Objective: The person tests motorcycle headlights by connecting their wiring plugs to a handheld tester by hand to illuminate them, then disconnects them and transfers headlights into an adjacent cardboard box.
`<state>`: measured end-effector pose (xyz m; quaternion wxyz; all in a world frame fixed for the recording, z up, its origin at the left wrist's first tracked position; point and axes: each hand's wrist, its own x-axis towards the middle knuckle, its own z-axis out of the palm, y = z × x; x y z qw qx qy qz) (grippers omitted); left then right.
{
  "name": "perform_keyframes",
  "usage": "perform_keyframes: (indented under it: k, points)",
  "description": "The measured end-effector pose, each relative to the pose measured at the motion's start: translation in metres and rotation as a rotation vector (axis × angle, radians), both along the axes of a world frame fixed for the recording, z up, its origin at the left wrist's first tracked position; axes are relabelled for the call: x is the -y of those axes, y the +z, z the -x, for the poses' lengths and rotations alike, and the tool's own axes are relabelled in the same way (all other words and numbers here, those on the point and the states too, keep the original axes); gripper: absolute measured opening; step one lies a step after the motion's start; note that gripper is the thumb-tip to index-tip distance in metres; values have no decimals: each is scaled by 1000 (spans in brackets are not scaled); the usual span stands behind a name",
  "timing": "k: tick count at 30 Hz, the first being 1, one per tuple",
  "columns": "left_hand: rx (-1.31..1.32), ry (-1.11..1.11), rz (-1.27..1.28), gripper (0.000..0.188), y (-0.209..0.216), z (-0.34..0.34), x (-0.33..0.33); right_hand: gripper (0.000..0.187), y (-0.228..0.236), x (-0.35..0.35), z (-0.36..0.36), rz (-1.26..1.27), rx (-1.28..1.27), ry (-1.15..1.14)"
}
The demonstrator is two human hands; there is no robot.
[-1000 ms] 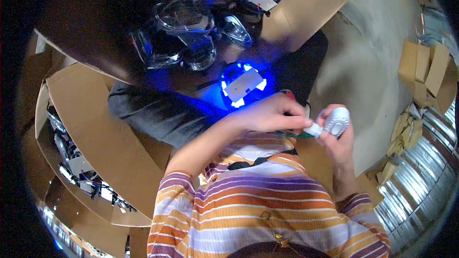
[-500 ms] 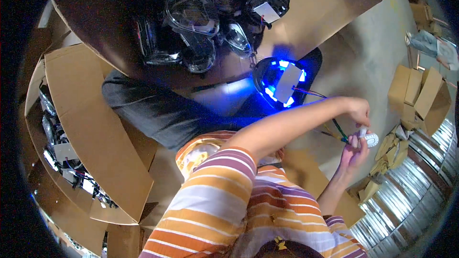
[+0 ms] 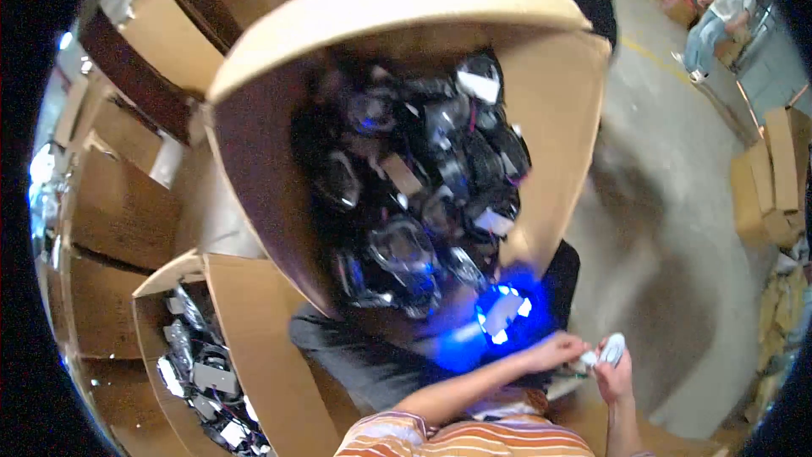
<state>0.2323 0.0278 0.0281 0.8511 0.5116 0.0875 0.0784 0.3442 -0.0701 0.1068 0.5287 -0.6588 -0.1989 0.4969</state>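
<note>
My right hand (image 3: 616,379) is closed round a white oval device (image 3: 612,347), which sticks up past the fingertips. Just left of it, my left hand (image 3: 554,353) pinches a small white piece (image 3: 588,358), possibly a connector; blur hides its exact shape. The two hands are close together in front of my body. A round black lamp (image 3: 505,315) glows blue with a pale panel across its middle, resting by my leg at the near edge of the big carton. Part of a wire shows below my hands.
A large open cardboard box (image 3: 600,85) ahead holds many black lamp units (image 3: 402,245) with loose wires. A second box (image 3: 262,330) of similar parts stands at the left. Cardboard cartons (image 3: 774,173) lie to the right. Another person (image 3: 719,17) is at the far right.
The view has tilted up, so the big box shows more fully and my hands sit lower. Both hands stay close together at the white oval device. The lamp remains lit blue.
</note>
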Motion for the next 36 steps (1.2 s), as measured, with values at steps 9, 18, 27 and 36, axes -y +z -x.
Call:
perform_keyframes:
  k: [9, 18, 27, 36]
  points:
    - [-208, -77, -70, 31, 33, 36, -18, 33, -2, -9, 8, -62, -4, 297]
    - [-604, 303, -1235, 47, -143, 71, -113, 30, 7, -7, 33, -39, 196, 516]
    - [-279, -59, -1174, 54, -72, -1, -134, 31, 20, -15, 40, -122, 243, 606]
    - [-351, -284, -1037, 61, -52, 53, -107, 39, 31, -20, 48, -13, 66, 679]
